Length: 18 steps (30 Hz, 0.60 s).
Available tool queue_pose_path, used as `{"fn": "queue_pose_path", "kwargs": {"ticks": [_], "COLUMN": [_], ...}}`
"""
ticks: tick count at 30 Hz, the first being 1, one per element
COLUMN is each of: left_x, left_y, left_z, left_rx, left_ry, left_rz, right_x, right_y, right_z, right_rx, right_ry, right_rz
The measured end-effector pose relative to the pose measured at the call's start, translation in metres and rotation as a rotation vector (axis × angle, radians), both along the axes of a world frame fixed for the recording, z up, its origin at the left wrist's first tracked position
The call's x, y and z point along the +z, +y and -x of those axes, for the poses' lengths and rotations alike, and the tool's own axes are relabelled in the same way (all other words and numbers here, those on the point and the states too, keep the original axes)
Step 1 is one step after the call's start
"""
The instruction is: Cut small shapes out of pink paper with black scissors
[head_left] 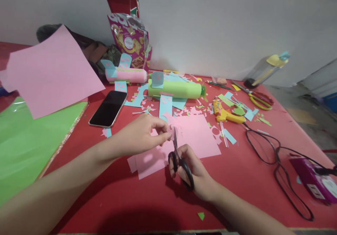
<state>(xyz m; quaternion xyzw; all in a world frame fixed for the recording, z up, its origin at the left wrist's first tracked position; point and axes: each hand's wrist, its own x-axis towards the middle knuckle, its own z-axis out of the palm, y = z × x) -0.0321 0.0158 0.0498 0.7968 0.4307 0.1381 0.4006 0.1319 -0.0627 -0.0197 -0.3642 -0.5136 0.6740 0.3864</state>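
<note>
Between the thumb and fingers of my left hand (152, 133) is a small pink paper piece (172, 132). My right hand (193, 172) has its fingers through the black handles of a pair of scissors (176, 145), whose blades point up at the paper piece. Beneath both hands lie pink paper sheets (200, 136) on the red table. Just beyond them rests a green paper-covered bottle (176, 89) with light blue paper flaps. A similar pink covered bottle (129, 75) lies behind it to the left.
A phone (109, 108) lies left of my hands. To the right are a yellow glue gun (226, 114) with a looping black cord, other scissors (259, 98) and a purple power strip (314, 180). Paper scraps (186, 110) litter the middle. A snack bag (130, 40) stands behind.
</note>
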Motion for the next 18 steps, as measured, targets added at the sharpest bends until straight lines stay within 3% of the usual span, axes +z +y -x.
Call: {"fn": "queue_pose_path", "kwargs": {"ticks": [9, 18], "left_x": [0.0019, 0.0028], "left_y": [0.0046, 0.0068], "left_z": [0.0052, 0.008], "left_rx": [-0.067, -0.013], "left_ry": [0.06, 0.059], "left_rz": [0.03, 0.047], "right_x": [-0.0016, -0.0018], "right_y": [-0.0005, -0.0005], "right_z": [-0.002, -0.0008], "right_rx": [0.042, 0.047], "right_ry": [-0.061, -0.072], "right_rz": [0.027, 0.063]}}
